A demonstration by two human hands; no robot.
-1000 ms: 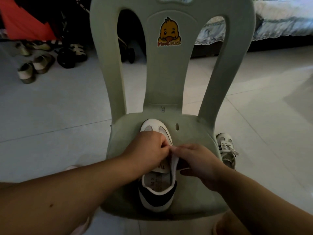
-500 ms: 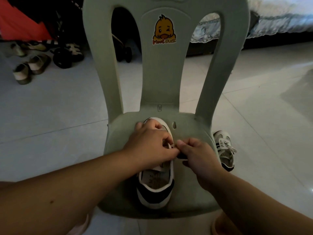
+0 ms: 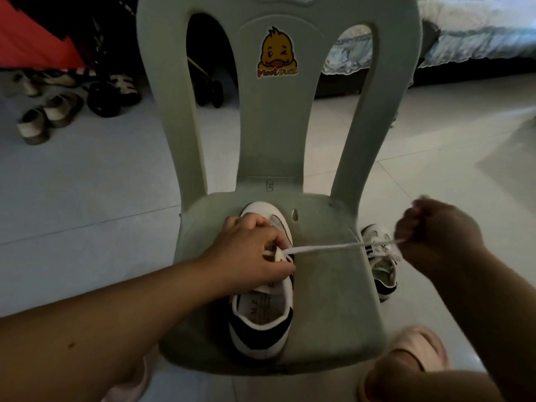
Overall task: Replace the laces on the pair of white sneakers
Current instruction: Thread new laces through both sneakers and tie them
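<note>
Right hand (image 3: pixel 435 236) fisted round the end of the flat white fabric lace (image 3: pixel 324 247), drawn taut to the white black-heeled sneaker (image 3: pixel 261 323) beneath the left hand (image 3: pixel 252 253), which pinches its eyelet row, on the pale green plastic chair (image 3: pixel 327 285) (judged: pull level, brace shoe, else it skids).

I see chair (image 3: pixel 319 285) at centre, backrest on far side from me. Sneaker (image 3: pixel 261 329) on seat, toe toward backrest, heel toward me. Left hand (image 3: pixel 249 253) grips sneaker at middle. Right hand (image 3: pixel 435 233) beyond seat's right edge, above second sneaker (image 3: pixel 383 274) on floor just beside chair. Lace (image 3: pixel 322 248) runs from sneaker across seat to right hand. I make out sandals (image 3: pixel 43 117) on floor far left, bed (image 3: pixel 478 33) behind chair at right, slipper (image 3: pixel 417 352) on floor by seat's near right corner.
</note>
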